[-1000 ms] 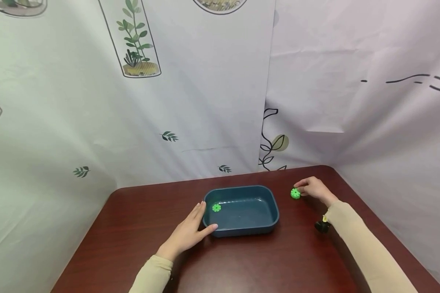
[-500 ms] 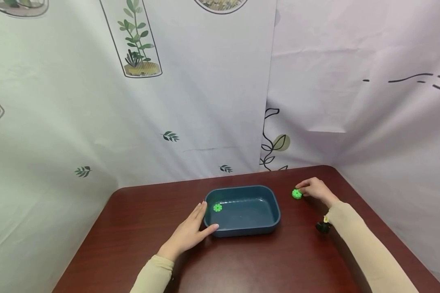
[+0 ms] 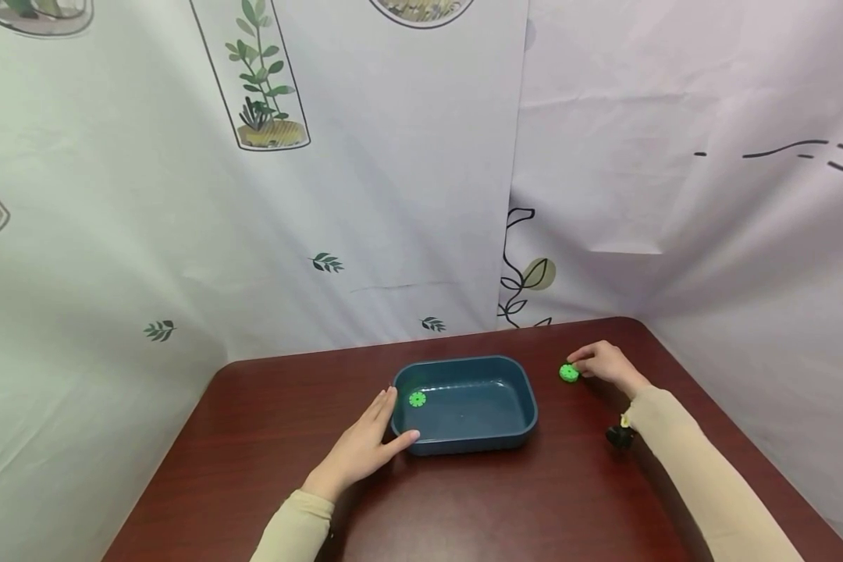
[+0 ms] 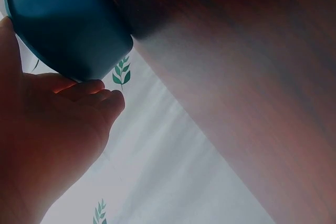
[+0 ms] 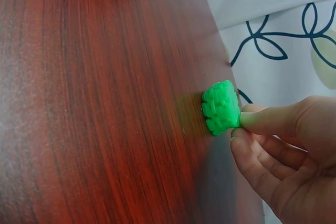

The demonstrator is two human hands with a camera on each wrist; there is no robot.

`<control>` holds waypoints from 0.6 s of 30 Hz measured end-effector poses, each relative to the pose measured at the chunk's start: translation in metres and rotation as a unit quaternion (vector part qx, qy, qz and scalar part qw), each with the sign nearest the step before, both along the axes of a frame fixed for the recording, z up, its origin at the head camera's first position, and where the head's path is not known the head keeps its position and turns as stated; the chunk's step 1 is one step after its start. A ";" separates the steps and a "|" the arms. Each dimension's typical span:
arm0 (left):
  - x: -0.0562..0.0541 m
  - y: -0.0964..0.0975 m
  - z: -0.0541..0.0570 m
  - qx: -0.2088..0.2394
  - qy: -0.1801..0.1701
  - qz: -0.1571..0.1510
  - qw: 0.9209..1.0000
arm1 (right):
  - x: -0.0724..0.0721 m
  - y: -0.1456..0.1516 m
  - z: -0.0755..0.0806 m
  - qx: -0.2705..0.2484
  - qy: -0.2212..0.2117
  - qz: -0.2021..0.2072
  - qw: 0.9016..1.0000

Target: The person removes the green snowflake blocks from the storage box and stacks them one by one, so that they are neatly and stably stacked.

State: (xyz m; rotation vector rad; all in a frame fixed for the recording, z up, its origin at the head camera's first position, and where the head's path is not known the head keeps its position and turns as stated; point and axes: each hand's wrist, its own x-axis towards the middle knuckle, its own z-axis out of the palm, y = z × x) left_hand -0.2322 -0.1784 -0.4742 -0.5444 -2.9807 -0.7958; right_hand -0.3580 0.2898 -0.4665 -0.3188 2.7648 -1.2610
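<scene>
A dark blue rectangular tray (image 3: 471, 414) stands on the table, with one flat green notched disc (image 3: 417, 399) lying inside near its left end. My left hand (image 3: 358, 453) rests against the tray's left end, its fingers along the outer wall and thumb over the front rim. To the right of the tray, my right hand (image 3: 604, 364) pinches the edge of a short stack of green notched discs (image 5: 220, 107) between thumb and index finger. The stack's layers show in the right wrist view, close to the tabletop; the fingertips hide part of its near edge.
The reddish-brown wooden table (image 3: 506, 507) has rounded far corners. A white cloth (image 3: 407, 195) printed with plants hangs behind it and along both sides. Beneath the right sleeve hangs a small black object (image 3: 619, 436) at the wrist.
</scene>
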 end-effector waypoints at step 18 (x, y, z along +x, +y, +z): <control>0.001 -0.001 0.000 -0.005 -0.001 0.000 1.000 | -0.009 -0.015 0.033 0.027 0.009 0.023 0.999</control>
